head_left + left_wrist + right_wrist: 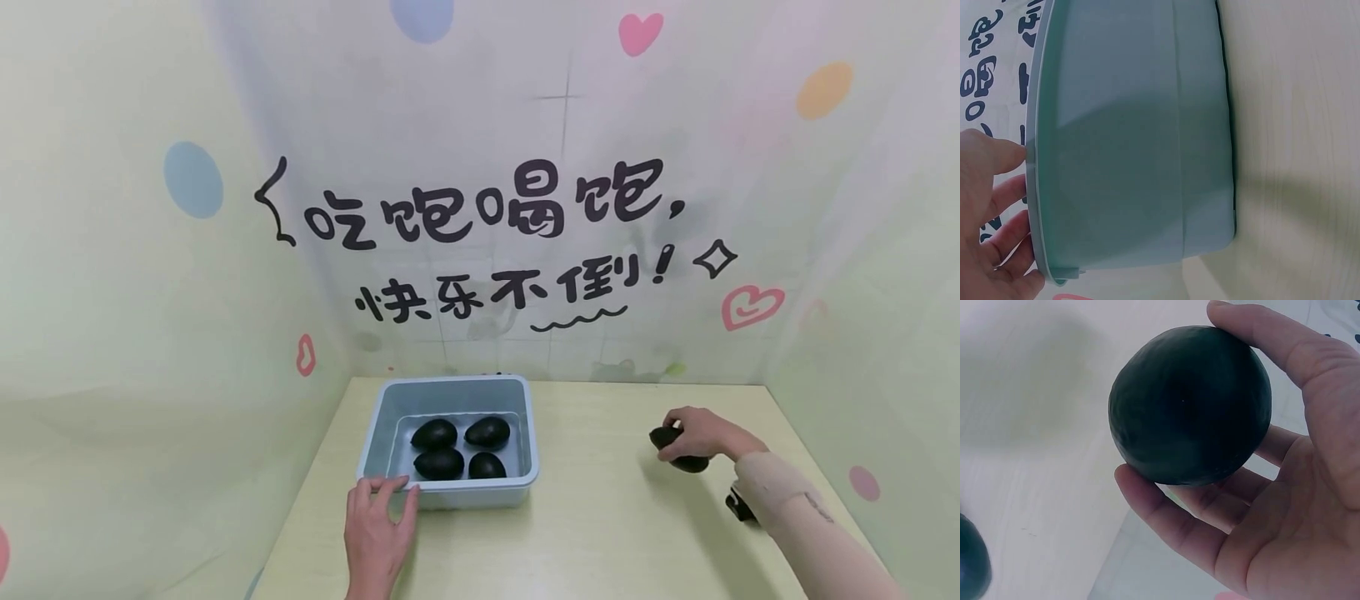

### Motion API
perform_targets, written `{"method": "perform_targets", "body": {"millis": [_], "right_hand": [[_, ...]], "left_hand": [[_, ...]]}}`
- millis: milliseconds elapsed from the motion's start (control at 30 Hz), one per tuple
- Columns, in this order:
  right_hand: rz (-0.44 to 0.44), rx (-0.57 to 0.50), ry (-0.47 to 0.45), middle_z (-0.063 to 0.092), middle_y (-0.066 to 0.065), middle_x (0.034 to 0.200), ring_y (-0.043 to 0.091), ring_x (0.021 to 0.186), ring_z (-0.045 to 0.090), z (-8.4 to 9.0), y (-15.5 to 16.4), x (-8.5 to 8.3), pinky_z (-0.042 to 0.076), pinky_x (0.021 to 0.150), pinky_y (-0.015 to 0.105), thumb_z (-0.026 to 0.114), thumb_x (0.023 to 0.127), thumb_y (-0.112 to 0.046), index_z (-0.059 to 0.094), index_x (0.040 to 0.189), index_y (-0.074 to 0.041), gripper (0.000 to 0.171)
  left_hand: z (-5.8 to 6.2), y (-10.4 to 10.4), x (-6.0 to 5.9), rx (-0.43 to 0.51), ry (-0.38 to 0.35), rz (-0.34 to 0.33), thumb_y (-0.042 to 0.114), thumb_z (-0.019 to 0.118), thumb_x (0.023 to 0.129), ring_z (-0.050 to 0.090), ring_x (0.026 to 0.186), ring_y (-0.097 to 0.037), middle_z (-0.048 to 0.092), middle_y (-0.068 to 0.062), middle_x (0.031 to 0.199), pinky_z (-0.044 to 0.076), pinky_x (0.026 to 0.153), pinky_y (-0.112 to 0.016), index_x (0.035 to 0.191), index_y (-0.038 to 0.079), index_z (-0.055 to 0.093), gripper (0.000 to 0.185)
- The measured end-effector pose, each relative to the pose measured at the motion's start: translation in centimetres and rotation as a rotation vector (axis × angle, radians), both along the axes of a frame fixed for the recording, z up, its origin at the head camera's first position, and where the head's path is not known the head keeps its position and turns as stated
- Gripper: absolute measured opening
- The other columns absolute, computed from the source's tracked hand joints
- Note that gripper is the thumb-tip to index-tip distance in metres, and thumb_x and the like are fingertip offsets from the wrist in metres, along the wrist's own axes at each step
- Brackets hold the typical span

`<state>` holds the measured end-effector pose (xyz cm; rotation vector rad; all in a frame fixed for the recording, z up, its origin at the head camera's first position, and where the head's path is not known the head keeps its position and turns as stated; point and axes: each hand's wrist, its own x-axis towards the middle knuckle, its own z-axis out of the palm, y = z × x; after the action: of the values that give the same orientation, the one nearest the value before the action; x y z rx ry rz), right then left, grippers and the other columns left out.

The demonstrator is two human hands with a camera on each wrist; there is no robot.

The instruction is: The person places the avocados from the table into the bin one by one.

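A light blue plastic tub [450, 385] stands on the pale wooden table, holding several dark, egg-shaped avocados [434, 434]. My left hand [386, 493] rests with straight fingers on the tub's near left rim; the left wrist view shows those fingertips [1004, 156] against the rim, beside the tub's outer wall [1129, 144]. Far to the right, my right hand [693, 433] grips another dark avocado [1190, 405] between thumb and curled fingers, low over the table. Its dark skin shows under the hand [690, 463]. A second dark avocado [969, 556] lies on the table close by.
The table [600, 517] sits in a corner of pale green walls with black lettering and coloured hearts and dots. Its back edge meets the wall just behind the tub. Bare tabletop stretches between the tub and my right hand. A beige sleeve [780, 492] covers my right forearm.
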<state>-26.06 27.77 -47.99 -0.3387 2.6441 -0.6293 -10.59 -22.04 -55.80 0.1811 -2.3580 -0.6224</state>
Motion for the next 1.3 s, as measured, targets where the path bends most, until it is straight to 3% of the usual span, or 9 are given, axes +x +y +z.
{"method": "perform_targets", "body": {"millis": [533, 933, 1300], "right_hand": [[0.046, 0.030, 0.053, 0.068, 0.014, 0.103, 0.022, 0.083, 0.067, 2.1, -2.7, -1.6, 0.057, 0.072, 0.037, 0.088, 0.079, -0.030, 0.068, 0.112, -0.004, 0.046], [0.087, 0.047, 0.080, 0.068, 0.011, 0.102, 0.022, 0.083, 0.065, 2.6, -4.7, -1.8, 0.055, 0.071, 0.036, 0.088, 0.076, -0.032, 0.069, 0.111, -0.006, 0.047], [0.115, 0.034, 0.105, 0.068, 0.010, 0.101, 0.021, 0.083, 0.065, 3.8, -5.9, -2.1, 0.055, 0.072, 0.036, 0.087, 0.077, -0.031, 0.069, 0.112, -0.004, 0.048]], "left_hand": [[0.1, 0.0, -0.2, -0.010, 0.018, -0.009, 0.020, 0.089, 0.084, 0.060, 0.096, -0.032, 0.060, -0.008, 0.096, 0.052, 0.074, -0.048, 0.099, 0.010, 0.082, 0.018], [0.4, 0.1, 0.2, -0.001, -0.059, 0.010, 0.022, 0.086, 0.088, 0.059, 0.099, -0.031, 0.061, -0.007, 0.099, 0.051, 0.077, -0.048, 0.101, 0.012, 0.082, 0.018], [0.3, 0.1, 0.1, -0.006, -0.038, 0.009, 0.021, 0.087, 0.086, 0.060, 0.100, -0.032, 0.061, -0.007, 0.098, 0.052, 0.076, -0.048, 0.100, 0.012, 0.082, 0.017]]}}
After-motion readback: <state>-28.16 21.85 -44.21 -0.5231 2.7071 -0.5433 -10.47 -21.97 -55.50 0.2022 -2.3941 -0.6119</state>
